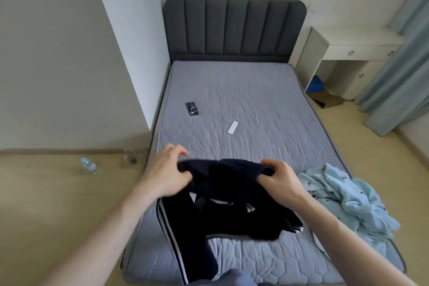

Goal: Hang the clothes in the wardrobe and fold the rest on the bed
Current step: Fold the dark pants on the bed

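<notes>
1. Dark garment [222, 204] hangs over the bed's [267, 262] near end, its top edge gripped by left hand [166, 173] and right hand [282, 180].
2. Blue clothes [348, 197] lie crumpled right.
3. Farther: white remote [232, 127], phone [192, 108].

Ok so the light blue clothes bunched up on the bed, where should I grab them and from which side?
Take the light blue clothes at the raised folds on top of the heap, reaching down from above with the right hand. They lie crumpled by the right edge of the bed, with no clear collar or hem showing, so I'd lift first, then find an edge.
</notes>
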### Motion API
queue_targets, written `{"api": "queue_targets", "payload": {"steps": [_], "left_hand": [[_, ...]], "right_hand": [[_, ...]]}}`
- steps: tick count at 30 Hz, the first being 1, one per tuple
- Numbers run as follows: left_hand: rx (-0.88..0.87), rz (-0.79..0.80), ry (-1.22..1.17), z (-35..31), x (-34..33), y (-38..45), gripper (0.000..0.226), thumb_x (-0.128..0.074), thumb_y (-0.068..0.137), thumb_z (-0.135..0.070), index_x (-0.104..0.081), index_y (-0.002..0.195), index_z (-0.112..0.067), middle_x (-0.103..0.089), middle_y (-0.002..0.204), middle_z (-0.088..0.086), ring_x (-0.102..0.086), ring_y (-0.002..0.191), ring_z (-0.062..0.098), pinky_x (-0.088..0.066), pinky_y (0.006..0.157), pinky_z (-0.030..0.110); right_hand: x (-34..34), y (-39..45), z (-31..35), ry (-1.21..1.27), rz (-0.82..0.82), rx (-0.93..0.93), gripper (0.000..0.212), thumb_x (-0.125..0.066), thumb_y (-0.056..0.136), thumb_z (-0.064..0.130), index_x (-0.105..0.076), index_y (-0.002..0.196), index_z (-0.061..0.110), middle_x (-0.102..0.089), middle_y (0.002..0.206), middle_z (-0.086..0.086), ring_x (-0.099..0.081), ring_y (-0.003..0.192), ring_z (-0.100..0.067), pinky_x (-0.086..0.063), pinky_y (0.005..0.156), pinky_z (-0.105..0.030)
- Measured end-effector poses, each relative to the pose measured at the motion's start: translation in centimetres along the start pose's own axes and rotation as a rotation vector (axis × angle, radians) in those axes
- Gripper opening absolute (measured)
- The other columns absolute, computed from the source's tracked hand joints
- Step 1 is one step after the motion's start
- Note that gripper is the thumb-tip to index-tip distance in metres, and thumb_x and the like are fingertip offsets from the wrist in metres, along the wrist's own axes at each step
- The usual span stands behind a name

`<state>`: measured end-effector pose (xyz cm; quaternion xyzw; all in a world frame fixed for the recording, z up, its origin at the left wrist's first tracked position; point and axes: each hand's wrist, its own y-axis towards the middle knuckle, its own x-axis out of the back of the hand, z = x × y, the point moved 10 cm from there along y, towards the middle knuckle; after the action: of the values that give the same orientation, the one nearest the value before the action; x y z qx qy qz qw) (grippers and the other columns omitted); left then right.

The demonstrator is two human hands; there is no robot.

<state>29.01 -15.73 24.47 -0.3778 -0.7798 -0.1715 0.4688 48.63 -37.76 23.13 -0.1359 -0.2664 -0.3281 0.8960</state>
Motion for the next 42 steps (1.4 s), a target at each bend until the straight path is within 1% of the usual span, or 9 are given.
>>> {"api": "queue_targets", "payload": {"steps": [5,8,13,20,26,33,36,38,42], "left_hand": [[-0.144,0.499,-0.168,-6.1,-9.9,-4.9,0.077,-0.083,0.057,-0.063,-0.052,0.124,-0.041,-0.058,0.119,-0.024,-0.059,0.107,-0.002,-0.053,0.089,0.022],[-0.096,0.415,-0.202,-7.1,-10.4,-5.0,0.074,-0.084,0.058,-0.064,-0.054,0.12,-0.037,-0.063,0.118,-0.022,-0.061,0.108,0.001,-0.055,0.093,0.034],[-0.082,0.346,-0.289,-8.1,-10.9,-4.9,0.077,-0.08,0.051,-0.075,-0.047,0.115,-0.046,-0.062,0.112,-0.03,-0.065,0.092,-0.008,-0.056,0.079,0.027],[-0.212,0.125,0.05,-6.3,-10.6,-0.8,0.015,-0.049,0.08,-0.029,-0.056,0.092,-0.024,-0.071,0.087,0.002,-0.066,0.088,0.031,-0.043,0.063,0.036],[-0.147,0.11,0.074,-3.6,-10.9,2.1,0.02,-0.051,0.082,-0.023,-0.065,0.094,-0.028,-0.074,0.091,-0.005,-0.067,0.093,0.026,-0.044,0.066,0.033],[-0.093,0.424,0.207,-0.7,-16.0,2.6,0.02,-0.048,0.088,-0.028,-0.06,0.101,-0.036,-0.068,0.108,-0.008,-0.062,0.096,0.019,-0.047,0.073,0.034],[-0.061,0.508,0.208,-1.2,-16.4,4.5,0.014,-0.048,0.091,-0.025,-0.059,0.083,-0.027,-0.068,0.094,0.002,-0.066,0.093,0.029,-0.045,0.069,0.034],[-0.066,0.461,0.209,-3.2,-14.5,7.6,0.022,-0.048,0.092,-0.022,-0.055,0.071,-0.021,-0.065,0.081,0.006,-0.066,0.088,0.034,-0.048,0.069,0.035],[-0.121,0.198,0.242,-8.7,-6.2,15.4,0.027,-0.049,0.093,-0.024,-0.054,0.067,-0.018,-0.068,0.084,0.01,-0.064,0.082,0.033,-0.046,0.064,0.032]], "right_hand": [[-2.9,0.4,2.1,-0.103,0.169,-0.062,0.019,-0.061,0.065,0.033,-0.06,0.074,0.016,-0.057,0.059,0.007,-0.049,0.053,-0.007,-0.041,0.052,-0.022],[-3.3,0.6,1.5,-0.113,0.16,-0.119,0.009,-0.068,0.072,0.03,-0.063,0.075,0.023,-0.068,0.064,0.008,-0.056,0.052,-0.002,-0.043,0.048,-0.015],[-2.3,0.5,-0.3,-0.09,0.129,-0.216,0.012,-0.071,0.072,0.032,-0.068,0.082,0.026,-0.074,0.072,0.01,-0.066,0.063,-0.004,-0.048,0.054,-0.019],[-2.9,-0.4,-4.6,-0.156,0.245,-0.254,0.024,-0.079,0.065,0.031,-0.068,0.087,0.032,-0.073,0.09,0.012,-0.065,0.063,-0.001,-0.047,0.052,-0.015],[-3.6,-2.8,-9.8,-0.39,0.345,-0.201,0.005,-0.06,0.073,0.021,-0.062,0.076,0.024,-0.062,0.066,0.009,-0.058,0.063,-0.008,-0.047,0.06,-0.028],[-3.2,-3.4,-15.3,-0.565,0.378,-0.305,0.02,-0.056,0.087,0.025,-0.054,0.067,0.028,-0.06,0.069,0.006,-0.058,0.068,-0.018,-0.04,0.054,-0.029],[-1.6,-1.4,-15.8,-0.615,0.368,-0.308,0.013,-0.061,0.094,0.035,-0.069,0.088,0.027,-0.069,0.084,0.005,-0.067,0.084,-0.022,-0.048,0.066,-0.033],[0.8,1.6,-14.4,-0.65,0.294,-0.269,0.019,-0.062,0.096,0.038,-0.073,0.101,0.023,-0.074,0.096,-0.002,-0.068,0.096,-0.027,-0.049,0.072,-0.034],[7.8,9.3,-7.6,-0.666,0.106,-0.143,0.019,-0.061,0.099,0.038,-0.07,0.093,0.022,-0.071,0.091,-0.007,-0.065,0.096,-0.033,-0.048,0.07,-0.036]]}}
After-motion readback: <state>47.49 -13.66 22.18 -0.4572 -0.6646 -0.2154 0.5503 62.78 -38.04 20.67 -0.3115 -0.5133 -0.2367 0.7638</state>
